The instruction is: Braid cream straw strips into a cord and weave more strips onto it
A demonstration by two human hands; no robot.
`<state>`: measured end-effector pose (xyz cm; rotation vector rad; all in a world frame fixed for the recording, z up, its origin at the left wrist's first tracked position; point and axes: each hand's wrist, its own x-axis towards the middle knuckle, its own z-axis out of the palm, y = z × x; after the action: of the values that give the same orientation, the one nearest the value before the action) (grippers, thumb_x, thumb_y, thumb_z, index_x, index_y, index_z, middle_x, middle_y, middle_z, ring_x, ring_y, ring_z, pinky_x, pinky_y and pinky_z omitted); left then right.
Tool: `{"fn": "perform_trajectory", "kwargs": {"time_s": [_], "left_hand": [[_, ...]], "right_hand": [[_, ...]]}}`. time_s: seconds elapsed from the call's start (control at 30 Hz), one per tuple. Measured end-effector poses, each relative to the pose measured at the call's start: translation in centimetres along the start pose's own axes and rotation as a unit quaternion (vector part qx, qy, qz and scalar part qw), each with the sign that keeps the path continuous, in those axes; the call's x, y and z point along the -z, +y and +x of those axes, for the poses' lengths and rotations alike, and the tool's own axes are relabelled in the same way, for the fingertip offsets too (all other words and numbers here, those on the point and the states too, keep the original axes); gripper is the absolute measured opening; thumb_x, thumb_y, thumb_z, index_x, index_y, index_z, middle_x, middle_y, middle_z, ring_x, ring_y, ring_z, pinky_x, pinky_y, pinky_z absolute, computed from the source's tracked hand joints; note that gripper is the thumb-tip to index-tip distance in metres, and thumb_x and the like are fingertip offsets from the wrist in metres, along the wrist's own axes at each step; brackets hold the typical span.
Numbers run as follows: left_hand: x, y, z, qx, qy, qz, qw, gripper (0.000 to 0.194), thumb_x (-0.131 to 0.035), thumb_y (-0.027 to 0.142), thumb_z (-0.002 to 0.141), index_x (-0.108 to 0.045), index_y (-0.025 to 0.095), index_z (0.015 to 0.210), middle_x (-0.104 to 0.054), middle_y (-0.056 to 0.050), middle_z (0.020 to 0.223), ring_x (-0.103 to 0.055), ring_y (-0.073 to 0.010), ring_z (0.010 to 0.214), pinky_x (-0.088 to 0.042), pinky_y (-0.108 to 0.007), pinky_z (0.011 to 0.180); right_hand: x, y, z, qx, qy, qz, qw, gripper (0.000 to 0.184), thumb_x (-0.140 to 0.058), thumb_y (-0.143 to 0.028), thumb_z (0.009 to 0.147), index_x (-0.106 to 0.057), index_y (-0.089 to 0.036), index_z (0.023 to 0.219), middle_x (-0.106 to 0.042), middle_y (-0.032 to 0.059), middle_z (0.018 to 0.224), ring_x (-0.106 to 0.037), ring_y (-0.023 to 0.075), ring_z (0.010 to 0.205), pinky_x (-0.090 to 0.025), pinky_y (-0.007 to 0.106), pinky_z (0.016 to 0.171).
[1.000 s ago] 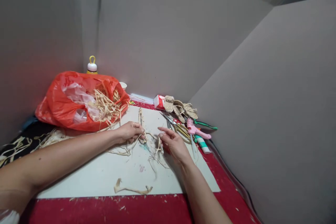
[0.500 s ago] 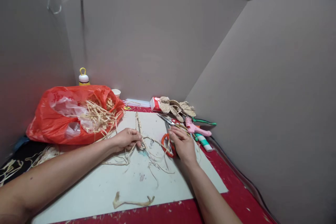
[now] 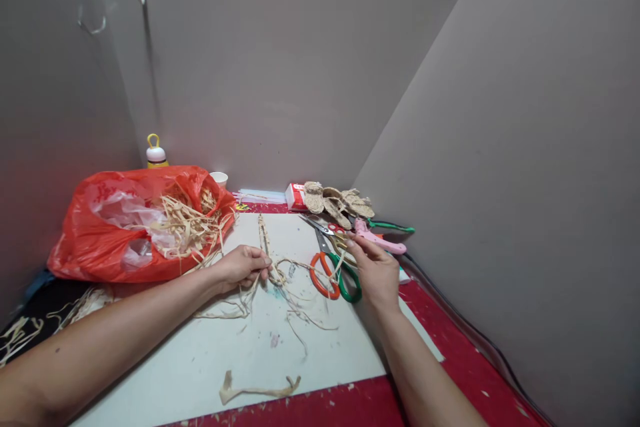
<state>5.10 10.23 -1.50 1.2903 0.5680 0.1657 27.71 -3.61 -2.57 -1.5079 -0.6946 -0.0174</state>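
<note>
My left hand (image 3: 247, 265) is closed in a pinch on a narrow braided raffia piece (image 3: 263, 232), at the end where loose strands fan out. The braid points away from me on the white board. Off to the right, my right hand (image 3: 379, 271) pinches the end of a raffia strand (image 3: 300, 263), which runs in a slack curve from beside my left fingers. Beneath that strand lie scissors with one orange and one green handle (image 3: 351, 283). Smaller scissors with red handles (image 3: 320, 225) lie just beyond them.
A red plastic bag (image 3: 115, 263) full of raffia stands at the left. Several woven straw pieces (image 3: 336, 203), a red-and-white box (image 3: 296, 196) and a pink glue gun (image 3: 380, 240) lie at the back right. A loose strip (image 3: 260, 390) rests on the white board (image 3: 200, 367) near its front edge.
My right hand has moved right, drawing the strand end along and uncovering the green scissor handle. My left hand keeps its pinch in nearly the same place. The view has shifted slightly.
</note>
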Motion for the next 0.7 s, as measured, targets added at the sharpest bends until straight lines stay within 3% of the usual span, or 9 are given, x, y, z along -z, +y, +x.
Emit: {"fn": "perform_trajectory", "kwargs": {"time_s": [0.17, 0.37, 0.5, 0.57, 0.7], "left_hand": [[0.1, -0.1, 0.2, 0.001, -0.002, 0.004, 1.0, 0.031, -0.068, 0.04, 0.066, -0.054, 0.012, 0.07, -0.054, 0.003, 0.054, -0.022, 0.0003, 0.035, -0.008, -0.02, 0.038], [0.1, -0.4, 0.5, 0.001, 0.005, 0.006, 1.0, 0.026, -0.066, 0.036, 0.068, -0.054, 0.012, 0.068, -0.055, 0.003, 0.053, -0.023, 0.0001, 0.034, -0.009, -0.02, 0.037], [0.0, -0.4, 0.5, 0.003, 0.007, 0.005, 1.0, 0.024, -0.066, 0.034, 0.069, -0.054, 0.012, 0.068, -0.055, 0.003, 0.052, -0.023, 0.0, 0.034, -0.009, -0.02, 0.037], [0.0, -0.3, 0.5, 0.003, 0.007, 0.002, 1.0, 0.024, -0.066, 0.033, 0.068, -0.055, 0.012, 0.069, -0.054, 0.004, 0.052, -0.023, -0.0001, 0.034, -0.01, -0.019, 0.037], [0.0, -0.4, 0.5, 0.001, 0.007, -0.007, 1.0, 0.023, -0.067, 0.032, 0.067, -0.055, 0.012, 0.068, -0.053, 0.004, 0.051, -0.022, -0.0001, 0.034, -0.01, -0.019, 0.037]], "right_hand": [[0.8, 0.3, 0.7, 0.03, 0.065, -0.017, 0.997, 0.032, -0.067, -0.04, 0.072, -0.074, -0.013, 0.086, -0.074, 0.009, 0.082, -0.066, 0.0244, 0.08, -0.051, 0.037, 0.075], [2.8, -0.4, 1.8, 0.117, 0.211, -0.036, 0.97, 0.028, -0.068, -0.037, 0.073, -0.072, -0.013, 0.086, -0.07, 0.0086, 0.089, -0.063, 0.0209, 0.085, -0.049, 0.037, 0.083], [3.8, -1.7, 1.8, 0.13, 0.26, 0.053, 0.955, 0.028, -0.066, -0.039, 0.075, -0.069, -0.016, 0.091, -0.069, 0.0042, 0.084, -0.062, 0.0141, 0.062, -0.052, 0.029, 0.058], [3.8, -2.1, 1.7, 0.096, 0.206, 0.105, 0.968, 0.026, -0.066, -0.04, 0.074, -0.067, -0.017, 0.087, -0.067, 0.0011, 0.078, -0.057, 0.0101, 0.053, -0.048, 0.024, 0.048], [2.6, -2.0, 0.6, -0.015, -0.016, 0.09, 0.996, 0.026, -0.072, -0.037, 0.07, -0.068, -0.015, 0.084, -0.065, 0.0, 0.064, -0.046, 0.007, 0.043, -0.038, 0.019, 0.039]]}}
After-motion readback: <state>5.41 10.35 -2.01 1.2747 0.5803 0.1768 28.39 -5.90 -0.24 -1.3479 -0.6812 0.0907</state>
